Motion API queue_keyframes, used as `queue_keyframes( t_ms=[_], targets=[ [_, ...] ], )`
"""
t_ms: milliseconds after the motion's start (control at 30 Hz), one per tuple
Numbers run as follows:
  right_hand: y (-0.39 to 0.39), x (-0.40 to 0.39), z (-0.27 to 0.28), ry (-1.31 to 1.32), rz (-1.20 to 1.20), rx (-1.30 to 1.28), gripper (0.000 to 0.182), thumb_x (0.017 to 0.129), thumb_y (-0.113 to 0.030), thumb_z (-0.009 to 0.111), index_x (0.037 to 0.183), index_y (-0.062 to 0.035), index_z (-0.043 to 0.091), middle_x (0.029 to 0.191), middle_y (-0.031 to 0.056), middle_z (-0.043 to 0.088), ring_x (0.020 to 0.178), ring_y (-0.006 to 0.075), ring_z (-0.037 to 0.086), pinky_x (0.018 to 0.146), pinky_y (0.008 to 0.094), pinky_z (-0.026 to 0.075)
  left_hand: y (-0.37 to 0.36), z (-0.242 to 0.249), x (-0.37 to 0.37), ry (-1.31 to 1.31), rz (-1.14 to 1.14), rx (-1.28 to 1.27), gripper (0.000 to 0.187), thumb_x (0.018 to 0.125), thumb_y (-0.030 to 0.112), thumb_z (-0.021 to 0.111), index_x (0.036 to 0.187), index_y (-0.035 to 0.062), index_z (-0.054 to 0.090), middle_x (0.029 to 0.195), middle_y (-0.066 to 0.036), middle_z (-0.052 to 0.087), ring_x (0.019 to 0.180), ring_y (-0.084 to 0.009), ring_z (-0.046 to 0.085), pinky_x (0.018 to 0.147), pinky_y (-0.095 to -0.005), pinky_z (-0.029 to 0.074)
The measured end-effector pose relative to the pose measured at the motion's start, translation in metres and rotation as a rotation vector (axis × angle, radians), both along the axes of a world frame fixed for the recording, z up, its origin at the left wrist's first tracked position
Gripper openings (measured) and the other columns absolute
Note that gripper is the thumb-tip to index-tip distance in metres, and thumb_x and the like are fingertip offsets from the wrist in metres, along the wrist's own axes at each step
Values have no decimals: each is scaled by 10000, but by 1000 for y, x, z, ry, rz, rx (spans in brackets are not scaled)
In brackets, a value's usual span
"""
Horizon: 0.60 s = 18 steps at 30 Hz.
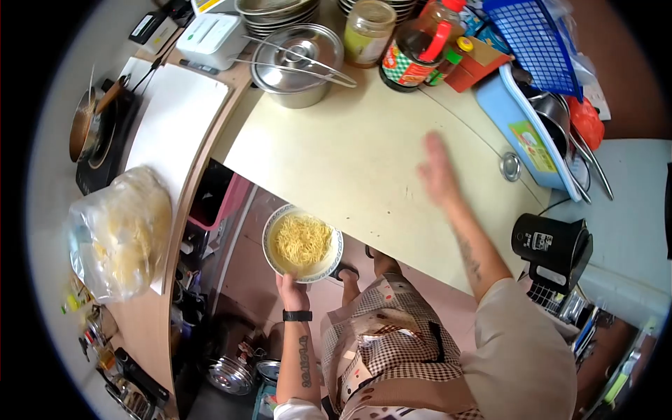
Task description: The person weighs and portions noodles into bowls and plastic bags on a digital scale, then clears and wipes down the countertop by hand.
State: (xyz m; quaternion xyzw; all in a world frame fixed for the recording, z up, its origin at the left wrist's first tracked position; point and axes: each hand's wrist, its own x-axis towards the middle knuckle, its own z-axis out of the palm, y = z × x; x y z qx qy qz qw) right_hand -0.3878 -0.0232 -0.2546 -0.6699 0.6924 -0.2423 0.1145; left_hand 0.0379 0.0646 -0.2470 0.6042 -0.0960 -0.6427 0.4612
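Observation:
My left hand (292,288), with a black band on its wrist, grips the near rim of a white bowl (269,257) with a blue-patterned edge. Pale yellow noodles (302,240) fill the middle of the bowl, which I hold beside the table's front edge, above the floor. Over the cream tabletop (315,154) my right hand (439,170) reaches forward with its fingers stretched out and nothing in it. That hand is slightly blurred.
At the table's back stand a lidded steel pot (297,63) with tongs across it, a glass jar (369,33) and a large sauce bottle (416,52). A blue bin (521,126) and black kettle (549,241) are at right. A plastic bag (126,231) lies left.

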Motion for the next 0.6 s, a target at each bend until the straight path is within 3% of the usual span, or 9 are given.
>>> queue_keyframes(
  t_ms=[67, 100, 200, 333, 467, 600],
  targets=[
    [-15, -79, -9, 100, -348, 41, 668, 986, -254, 548, 1520, 45, 282, 1605, 251, 227, 1496, 388, 203, 1233, 452, 166, 14, 5, -5, -11, -8, 41, 396, 878, 164, 529, 1266, 90, 541, 1008, -8, 647, 686, -81, 600, 495, -201, 428],
    [-25, -106, -14, 138, -429, 27, 677, 1009, -337, 498, 1523, 45, 276, 1609, 252, 214, 1500, 384, 190, 1237, 437, 153, 22, 0, 2, 26, -103, 53, 409, 874, 162, 530, 1275, 80, 535, 1052, -30, 650, 753, -110, 640, 550, -224, 494],
    [-61, -133, -28, 229, -512, 197, 711, 1009, -391, 481, 1520, 57, 270, 1609, 257, 205, 1501, 376, 193, 1240, 421, 149, 36, 7, -14, 23, -86, 61, 427, 873, 165, 533, 1290, 76, 530, 1097, -44, 647, 800, -125, 659, 586, -235, 527],
    [-75, -49, -5, 290, -119, 158, 753, 986, -427, 514, 1501, 76, 292, 1586, 257, 268, 1493, 356, 224, 1240, 417, 158, 41, 17, -31, -4, -69, 91, 399, 873, 194, 565, 1258, 92, 544, 1073, -28, 650, 771, -122, 649, 529, -220, 490],
    [-37, 50, 24, 128, 374, 223, 806, 946, -456, 577, 1494, 70, 309, 1573, 249, 302, 1496, 349, 228, 1244, 416, 161, 45, 11, -27, -25, -98, 67, 337, 869, 218, 588, 1189, 118, 565, 956, 10, 657, 636, -86, 588, 451, -202, 390],
    [39, 149, 20, 63, 738, 223, 863, 974, -568, 474, 1551, 17, 211, 1633, 181, 192, 1525, 277, 152, 1262, 388, 109, 47, 11, -30, -49, -93, 56, 340, 871, 217, 587, 1195, 116, 572, 958, 10, 661, 622, -83, 579, 448, -201, 379]
  ],
)
